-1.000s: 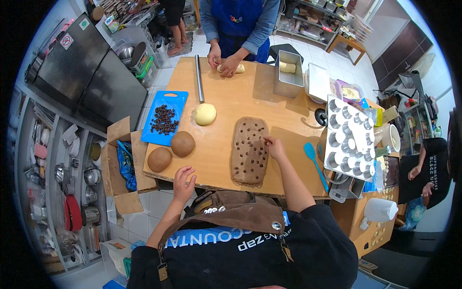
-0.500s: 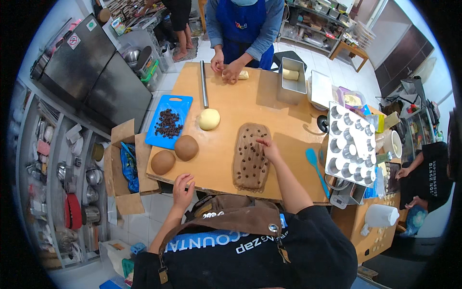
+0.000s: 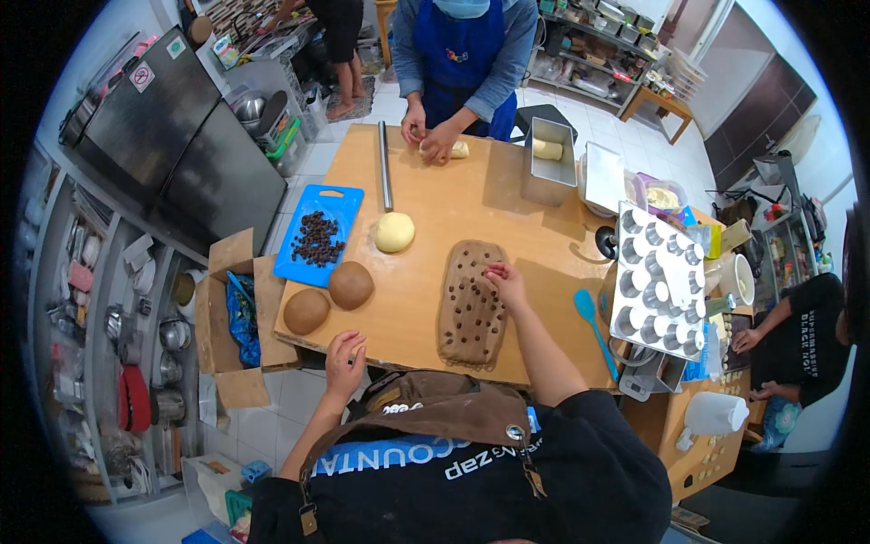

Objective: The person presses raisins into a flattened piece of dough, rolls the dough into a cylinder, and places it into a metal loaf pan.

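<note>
Head view: the wooden tabletop (image 3: 399, 308) has its front edge running just before the person's body, with a brown dough sheet (image 3: 472, 306) lying flat near it, long side pointing away, dotted with dark chips. Bare wood shows between the sheet and the blue spatula (image 3: 587, 308) on its right, and beyond its far end toward the co-worker's hands (image 3: 439, 143); on the left, two brown dough balls (image 3: 351, 286) sit close together beside a blue cutting board (image 3: 337, 201) carrying a pile of dark chips (image 3: 314, 239). A pale yellow dough ball (image 3: 394, 232) rests near the lower end of a metal rod (image 3: 385, 168). At the right, a muffin tray (image 3: 647, 319) hides part of what is under it. The co-worker's fingers cover part of a pale roll (image 3: 459, 150). The right hand (image 3: 509, 283) is at the sheet's right side, thumb and fingers drawn nearly together; whether a chip is pinched there, or the fingertips touch the dough, cannot be made out. The left hand (image 3: 344, 361) is loosely open, fingers a little curled, near the front edge; I see nothing in it, and contact with the edge is unclear.
</note>
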Action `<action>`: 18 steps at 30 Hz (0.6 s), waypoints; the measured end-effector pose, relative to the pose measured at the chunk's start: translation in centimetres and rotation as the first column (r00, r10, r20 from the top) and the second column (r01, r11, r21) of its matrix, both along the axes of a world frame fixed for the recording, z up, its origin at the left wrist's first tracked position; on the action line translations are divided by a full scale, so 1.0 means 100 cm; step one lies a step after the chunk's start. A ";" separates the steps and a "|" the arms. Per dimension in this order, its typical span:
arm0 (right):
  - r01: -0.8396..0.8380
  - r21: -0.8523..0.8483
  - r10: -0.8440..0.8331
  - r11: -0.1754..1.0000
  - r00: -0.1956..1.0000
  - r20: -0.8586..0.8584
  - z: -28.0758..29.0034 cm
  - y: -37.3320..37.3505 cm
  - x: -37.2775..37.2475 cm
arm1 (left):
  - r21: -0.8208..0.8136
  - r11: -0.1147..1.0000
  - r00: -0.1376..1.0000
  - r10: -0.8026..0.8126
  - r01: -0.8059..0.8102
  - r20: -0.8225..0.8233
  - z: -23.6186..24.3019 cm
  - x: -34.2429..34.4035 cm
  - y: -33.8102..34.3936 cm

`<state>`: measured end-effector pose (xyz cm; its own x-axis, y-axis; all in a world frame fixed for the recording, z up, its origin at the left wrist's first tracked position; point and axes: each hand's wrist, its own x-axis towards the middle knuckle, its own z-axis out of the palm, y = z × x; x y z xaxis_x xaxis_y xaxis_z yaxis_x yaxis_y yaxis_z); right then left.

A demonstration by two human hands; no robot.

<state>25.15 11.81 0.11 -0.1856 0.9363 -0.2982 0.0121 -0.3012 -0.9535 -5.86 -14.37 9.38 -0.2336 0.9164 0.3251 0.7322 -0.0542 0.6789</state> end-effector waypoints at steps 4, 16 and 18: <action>0.037 0.098 -0.043 0.994 0.997 0.057 -0.012 0.009 0.000 | -0.033 0.999 1.000 0.003 -0.002 0.008 0.002 0.001 0.004; 0.073 0.332 -0.159 0.940 0.957 0.241 -0.026 0.071 0.010 | -0.016 1.000 1.000 0.019 -0.019 -0.015 0.004 -0.001 0.009; 0.054 0.315 -0.156 0.947 0.938 0.309 -0.020 0.074 0.014 | -0.034 0.999 1.000 0.017 -0.018 -0.015 0.003 -0.001 0.011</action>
